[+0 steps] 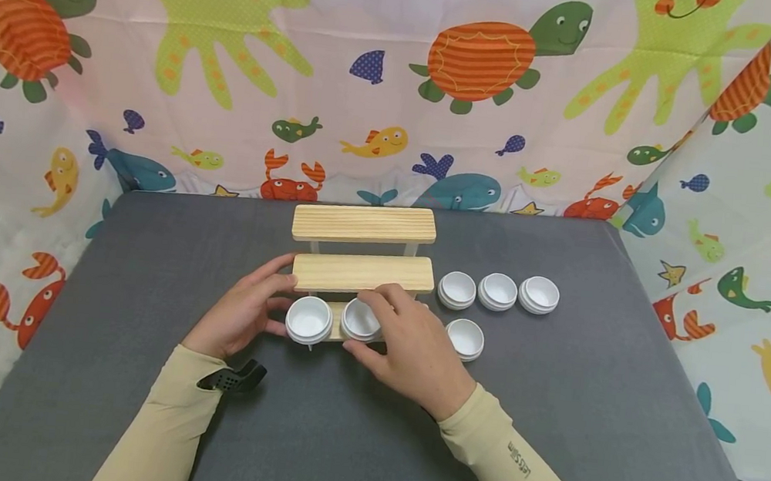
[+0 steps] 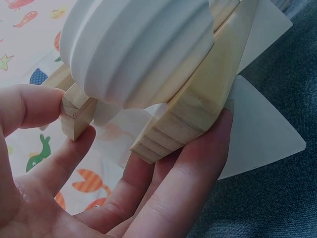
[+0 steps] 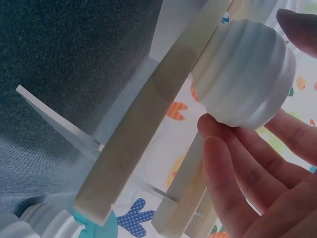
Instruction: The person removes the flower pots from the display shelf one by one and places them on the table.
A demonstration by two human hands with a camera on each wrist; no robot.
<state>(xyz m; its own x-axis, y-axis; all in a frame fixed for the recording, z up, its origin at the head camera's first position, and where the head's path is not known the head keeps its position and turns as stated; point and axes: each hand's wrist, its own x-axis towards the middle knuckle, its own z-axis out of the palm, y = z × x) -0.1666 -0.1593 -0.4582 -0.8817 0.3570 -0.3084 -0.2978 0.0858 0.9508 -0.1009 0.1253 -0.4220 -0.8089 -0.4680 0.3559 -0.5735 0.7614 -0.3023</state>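
Note:
A three-tier wooden stand [image 1: 361, 273] has two white ribbed bowls on its lowest shelf. My left hand [image 1: 239, 312] grips the stand's left end. In the left wrist view, the thumb and a finger of that hand [image 2: 99, 188] pinch the end of one shelf, and other fingers touch the lowest shelf [image 2: 183, 111] below the left bowl [image 2: 133, 49]. My right hand [image 1: 416, 352] holds the second bowl [image 1: 359, 320] at its sides. In the right wrist view, this bowl [image 3: 245, 74] rests against the shelf [image 3: 143, 119], with fingers of the hand [image 3: 262, 173] around it.
To the stand's right, three white bowls stand in a row [image 1: 497, 291], and another [image 1: 465, 339] sits nearer, beside my right hand. The upper two shelves hold nothing. A grey cloth [image 1: 145, 279] covers the table; sea-animal fabric [image 1: 371, 100] hangs behind and at both sides.

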